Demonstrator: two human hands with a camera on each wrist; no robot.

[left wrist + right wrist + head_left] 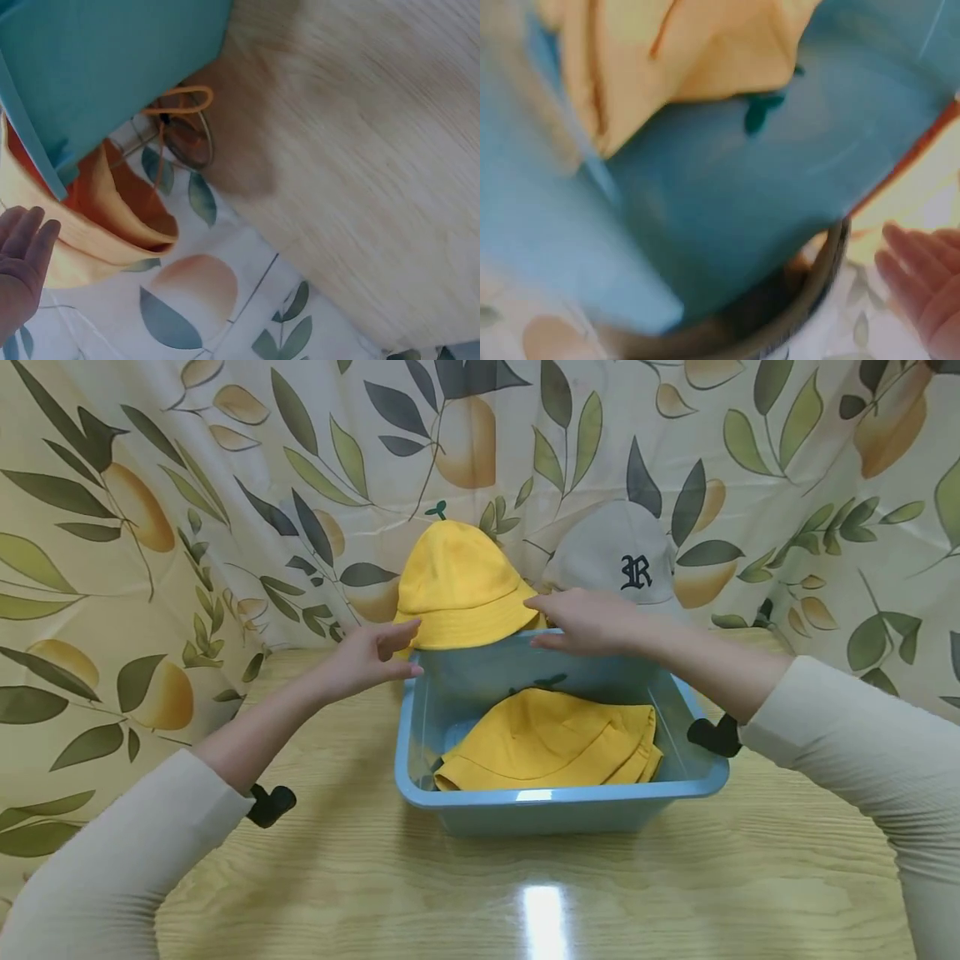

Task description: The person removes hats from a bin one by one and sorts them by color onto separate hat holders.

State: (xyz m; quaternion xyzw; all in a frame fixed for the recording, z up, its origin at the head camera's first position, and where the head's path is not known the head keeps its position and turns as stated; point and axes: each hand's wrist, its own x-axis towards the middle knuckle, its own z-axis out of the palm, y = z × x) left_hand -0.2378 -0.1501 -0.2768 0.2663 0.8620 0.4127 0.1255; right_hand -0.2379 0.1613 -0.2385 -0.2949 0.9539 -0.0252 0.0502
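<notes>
where two hands reach in from either side, one yellow bucket hat (457,585) stands upright between them, just behind the far rim of a blue bin (558,793), its brim overlapping that rim in the head view; whether it rests on the rim cannot be told. crown topped with a small green sprout (437,510).

left hand (367,656): at the left end of the brim, thumb and forefinger spread apart, the brim's edge showing in the gap; fingers mostly straight, nothing clasped. contact with the cloth cannot be told.

right hand (581,620): at the right end of the brim, fingers extended, thumb below and apart, nothing clasped; contact likewise unclear.

orange cord (191,101): looped, beside the bin's outer wall, seen from the left wrist.

second yellow hat (555,739): lying on its side, folded, inside the bin, below and nearer than the hands; green sprout towards the far wall.

grey cap (600,552): behind the right hand, to the right of the upright hat; marked on the front with one black gothic capital letter, r (636,572).

table (337,877): pale wood grain, under the bin.

curtain (300,410): behind all, printed with leaves and orange fruit.
</notes>
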